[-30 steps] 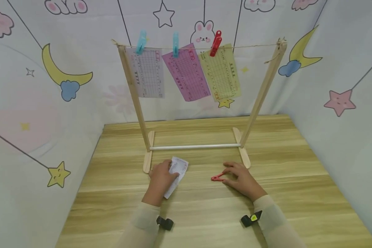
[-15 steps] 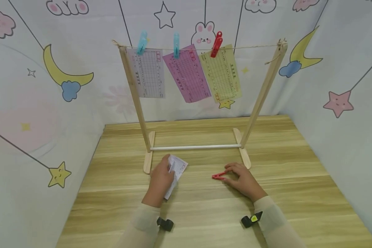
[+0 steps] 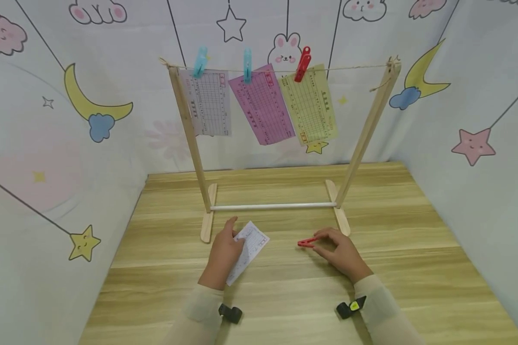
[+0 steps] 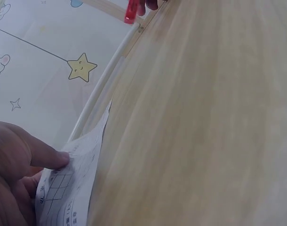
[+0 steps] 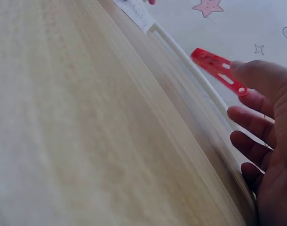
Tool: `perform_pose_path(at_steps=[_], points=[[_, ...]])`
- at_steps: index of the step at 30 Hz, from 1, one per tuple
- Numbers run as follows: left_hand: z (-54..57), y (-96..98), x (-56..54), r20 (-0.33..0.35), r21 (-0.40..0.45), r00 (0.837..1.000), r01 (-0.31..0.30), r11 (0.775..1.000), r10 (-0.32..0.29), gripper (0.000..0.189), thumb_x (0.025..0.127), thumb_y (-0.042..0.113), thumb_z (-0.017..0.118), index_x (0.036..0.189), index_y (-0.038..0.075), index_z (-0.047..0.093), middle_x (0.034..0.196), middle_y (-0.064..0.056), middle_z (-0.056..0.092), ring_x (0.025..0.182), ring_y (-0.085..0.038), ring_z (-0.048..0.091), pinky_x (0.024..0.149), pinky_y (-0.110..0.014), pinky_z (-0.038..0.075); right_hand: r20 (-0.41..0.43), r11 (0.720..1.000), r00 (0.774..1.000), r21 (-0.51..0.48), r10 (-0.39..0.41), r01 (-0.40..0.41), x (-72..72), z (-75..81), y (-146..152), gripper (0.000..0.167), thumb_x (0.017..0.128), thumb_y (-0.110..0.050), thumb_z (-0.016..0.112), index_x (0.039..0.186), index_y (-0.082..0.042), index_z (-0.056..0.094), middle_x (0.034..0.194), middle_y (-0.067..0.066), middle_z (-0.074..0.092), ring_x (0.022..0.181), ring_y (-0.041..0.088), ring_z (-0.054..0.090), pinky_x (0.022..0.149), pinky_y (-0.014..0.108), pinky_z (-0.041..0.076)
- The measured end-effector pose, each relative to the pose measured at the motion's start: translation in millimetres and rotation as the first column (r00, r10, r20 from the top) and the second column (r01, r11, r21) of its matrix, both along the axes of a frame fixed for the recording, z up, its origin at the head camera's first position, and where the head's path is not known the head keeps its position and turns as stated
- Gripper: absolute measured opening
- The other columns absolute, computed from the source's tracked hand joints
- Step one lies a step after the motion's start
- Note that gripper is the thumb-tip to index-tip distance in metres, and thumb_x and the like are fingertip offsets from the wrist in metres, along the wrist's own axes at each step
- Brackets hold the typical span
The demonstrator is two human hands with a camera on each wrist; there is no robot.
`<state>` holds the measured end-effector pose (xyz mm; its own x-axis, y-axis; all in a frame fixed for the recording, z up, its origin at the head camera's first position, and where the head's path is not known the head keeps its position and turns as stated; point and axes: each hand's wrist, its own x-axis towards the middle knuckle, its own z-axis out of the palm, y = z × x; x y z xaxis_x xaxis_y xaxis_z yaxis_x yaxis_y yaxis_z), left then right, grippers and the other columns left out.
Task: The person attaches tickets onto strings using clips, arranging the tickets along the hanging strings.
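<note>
My left hand [image 3: 225, 251] pinches a white printed paper slip [image 3: 251, 244], thumb on top of it; the left wrist view shows the slip [image 4: 82, 174] bent along its length. To the right, my right hand [image 3: 341, 251] holds a red clothespin [image 3: 306, 242] by its handle ends between thumb and forefinger. In the right wrist view the clothespin [image 5: 219, 70] points away from the palm, above the table. Beyond both hands stands a wooden rack with a twine line [image 3: 349, 68]. White [image 3: 210, 105], purple [image 3: 263, 108] and yellow [image 3: 310, 105] slips hang from it.
Two light-blue clothespins [image 3: 247, 67] and a red one [image 3: 303, 64] grip the hanging slips. The rack has wooden posts [image 3: 367, 136], flat feet [image 3: 207, 226] and a white crossbar [image 3: 272, 206]. Patterned cloth walls [image 3: 52, 158] enclose the wooden table [image 3: 280, 287].
The slip in my left hand has turned and opened out flatter, jutting further right. My right hand has shifted slightly with the red clothespin. The head view has tilted a little.
</note>
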<state>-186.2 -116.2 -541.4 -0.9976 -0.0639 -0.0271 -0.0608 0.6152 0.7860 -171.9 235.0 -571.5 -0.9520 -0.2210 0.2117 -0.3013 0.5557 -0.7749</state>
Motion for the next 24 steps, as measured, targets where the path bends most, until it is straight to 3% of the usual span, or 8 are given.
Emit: perform_pose_path(at_steps=[3,6,9,14,16,19,24], points=[[1.1,1.1,1.3,-0.013,0.031,1.000,-0.023,0.999,0.023,0.034,0.094,0.010,0.074,0.128,0.009,0.069,0.100,-0.008,0.072,0.074,-0.017,0.063,0.065,-0.032,0.054,0.049,0.995,0.999,-0.097,-0.022,0.026,2.6,1.6,-0.3,0.026,0.091,-0.026,0.083,0.114,-0.023,0.072,0.121,-0.005,0.071,0.109,0.018,0.066,0.094,0.031,0.053],[2.4,2.7,1.1,-0.060,0.072,0.998,-0.032,0.997,0.037,0.009,0.094,0.013,0.075,0.103,0.010,0.076,0.091,-0.005,0.072,0.070,-0.016,0.061,0.062,-0.031,0.052,0.067,0.983,0.997,-0.180,-0.030,0.042,4.4,3.5,-0.8,0.024,0.092,-0.023,0.081,0.114,-0.021,0.072,0.117,-0.001,0.072,0.100,0.016,0.068,0.086,0.027,0.054],[4.2,6.4,-0.6,-0.105,0.107,0.994,-0.030,0.994,0.041,0.006,0.094,0.014,0.077,0.094,0.009,0.076,0.088,-0.003,0.071,0.073,-0.016,0.060,0.063,-0.029,0.050,0.084,0.966,0.996,-0.252,-0.034,0.055,5.6,8.0,-1.2,0.021,0.093,-0.019,0.080,0.113,-0.015,0.072,0.114,0.005,0.072,0.094,0.016,0.068,0.082,0.025,0.055],[17.2,21.7,-7.3,-0.091,0.226,0.995,-0.025,0.974,0.047,0.009,0.094,0.016,0.078,0.094,0.008,0.077,0.085,-0.003,0.069,0.077,-0.017,0.060,0.064,-0.029,0.051,0.136,0.951,0.987,-0.286,-0.084,0.120,8.0,28.8,4.4,0.023,0.096,-0.020,0.077,0.114,-0.007,0.072,0.110,0.009,0.069,0.089,0.016,0.064,0.074,0.023,0.053],[28.1,30.6,-12.1,-0.066,0.278,0.997,-0.016,0.960,0.036,0.010,0.094,0.018,0.077,0.094,0.008,0.077,0.085,-0.003,0.069,0.076,-0.017,0.061,0.063,-0.029,0.051,0.135,0.945,0.986,-0.299,-0.098,0.135,7.7,44.5,10.5,0.025,0.096,-0.020,0.077,0.115,-0.005,0.071,0.108,0.008,0.069,0.088,0.015,0.063,0.071,0.024,0.053],[49.4,45.1,-22.3,-0.044,0.344,0.999,0.015,0.939,0.001,0.012,0.096,0.022,0.077,0.096,0.010,0.078,0.087,-0.002,0.070,0.075,-0.016,0.063,0.063,-0.029,0.053,0.068,0.946,0.993,-0.304,-0.098,0.114,2.3,78.6,23.4,0.024,0.096,-0.016,0.076,0.115,-0.002,0.071,0.106,0.005,0.071,0.088,0.014,0.062,0.069,0.025,0.054],[98.6,71.6,-42.3,-0.039,0.465,0.998,0.062,0.883,-0.049,0.018,0.098,0.028,0.075,0.101,0.010,0.078,0.092,-0.004,0.073,0.077,-0.018,0.067,0.065,-0.030,0.056,-0.136,0.966,0.982,-0.240,-0.131,0.095,-13.1,159.7,44.7,0.020,0.094,-0.008,0.078,0.113,-0.003,0.074,0.101,-0.001,0.073,0.089,0.010,0.062,0.074,0.019,0.050]])
